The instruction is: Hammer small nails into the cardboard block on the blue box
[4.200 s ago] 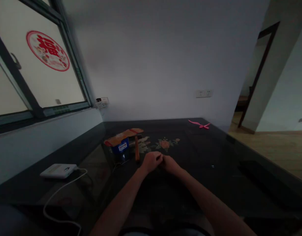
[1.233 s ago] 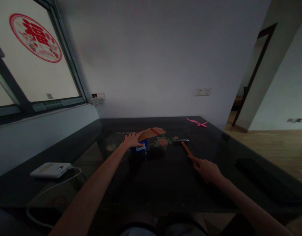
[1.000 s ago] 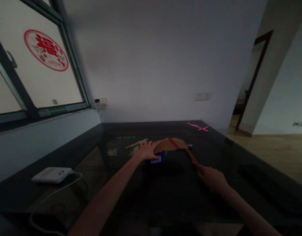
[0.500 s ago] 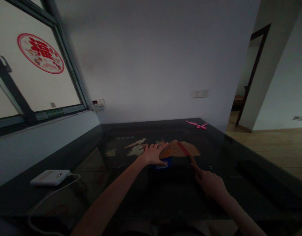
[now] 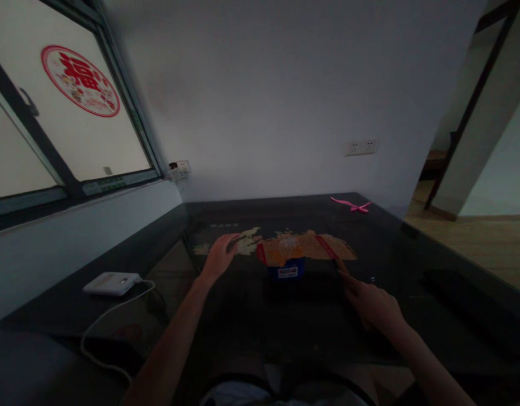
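My right hand (image 5: 376, 304) is closed round a thin brown handle (image 5: 343, 268). The handle runs up to a tan, textured piece (image 5: 331, 247) that looks like a hand fan, crossed by a slanting red strip. Its left part has an orange patch and a red end; whether this is all one piece, I cannot tell. Below it stands a blue box (image 5: 287, 272) with a white label, partly covered from above. My left hand (image 5: 221, 256) is apart from these, to the left over the table, its thumb and fingers apart, holding nothing that shows.
A white power bank (image 5: 113, 283) with a white cable (image 5: 102, 311) lies on the dark table (image 5: 234, 316) at left. A pink ribbon (image 5: 356, 207) lies at the far right corner, and a long black object (image 5: 467, 307) near the right edge. The wall and window border the table.
My left hand has let go of the tan piece and blue box and moved left, uncovering the red end and orange patch. My right hand keeps its grip. The camera view has shifted slightly.
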`<state>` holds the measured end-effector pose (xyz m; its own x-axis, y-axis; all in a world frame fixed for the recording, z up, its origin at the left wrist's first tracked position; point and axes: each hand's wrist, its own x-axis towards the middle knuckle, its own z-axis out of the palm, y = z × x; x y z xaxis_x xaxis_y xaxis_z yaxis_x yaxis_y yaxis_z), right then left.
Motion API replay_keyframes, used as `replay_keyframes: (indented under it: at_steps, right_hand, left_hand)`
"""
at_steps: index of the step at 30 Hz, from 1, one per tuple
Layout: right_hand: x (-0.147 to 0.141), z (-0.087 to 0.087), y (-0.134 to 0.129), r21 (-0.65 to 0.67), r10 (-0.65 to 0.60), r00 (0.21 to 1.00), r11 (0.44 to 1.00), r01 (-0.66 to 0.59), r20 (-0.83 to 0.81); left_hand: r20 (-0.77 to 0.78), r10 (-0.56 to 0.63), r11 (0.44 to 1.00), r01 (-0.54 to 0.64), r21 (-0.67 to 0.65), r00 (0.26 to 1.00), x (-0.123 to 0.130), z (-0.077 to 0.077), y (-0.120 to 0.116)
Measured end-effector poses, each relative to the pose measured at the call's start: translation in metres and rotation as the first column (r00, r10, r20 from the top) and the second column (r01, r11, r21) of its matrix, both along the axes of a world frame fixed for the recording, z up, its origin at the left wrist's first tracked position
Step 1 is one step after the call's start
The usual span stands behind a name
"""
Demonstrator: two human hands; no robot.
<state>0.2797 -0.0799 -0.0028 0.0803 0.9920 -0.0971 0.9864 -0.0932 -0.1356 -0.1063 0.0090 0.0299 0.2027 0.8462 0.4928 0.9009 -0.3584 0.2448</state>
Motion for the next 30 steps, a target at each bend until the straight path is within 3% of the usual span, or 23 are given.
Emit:
replay_keyframes:
  at_steps: [4, 8, 12, 20, 25, 30]
  right_hand:
    - [-0.002, 0.000, -0.001, 0.003, -0.009, 1.000, 1.000, 0.009, 0.014]
    - [-0.004, 0.001, -0.003, 0.009, -0.023, 0.999, 1.000, 0.023, 0.027]
    - [-0.005, 0.002, -0.003, -0.002, -0.034, 0.999, 0.999, 0.034, 0.029]
    - [-0.004, 0.001, -0.002, -0.003, -0.046, 0.998, 0.999, 0.046, 0.036]
    - [-0.005, 0.002, -0.003, 0.013, -0.043, 0.999, 0.999, 0.043, 0.033]
    - [-0.004, 0.000, -0.002, 0.013, -0.052, 0.997, 0.999, 0.051, 0.050]
  left_hand:
    - [-0.171, 0.103, 0.983, -0.127, -0.136, 0.980, -0.079, -0.047, 0.010]
    - [-0.309, 0.073, 0.943, -0.167, -0.288, 0.948, -0.101, -0.072, 0.009]
    - [-0.320, -0.018, 0.910, -0.117, -0.397, 0.947, -0.088, -0.072, 0.003]
    - [-0.326, -0.207, 0.910, 0.059, -0.410, 0.922, -0.056, -0.071, -0.007]
    - [-0.320, -0.383, 0.883, 0.242, -0.402, 0.866, -0.018, -0.067, -0.019]
    - [-0.287, -0.461, 0.852, 0.329, -0.407, 0.839, 0.024, -0.059, -0.035]
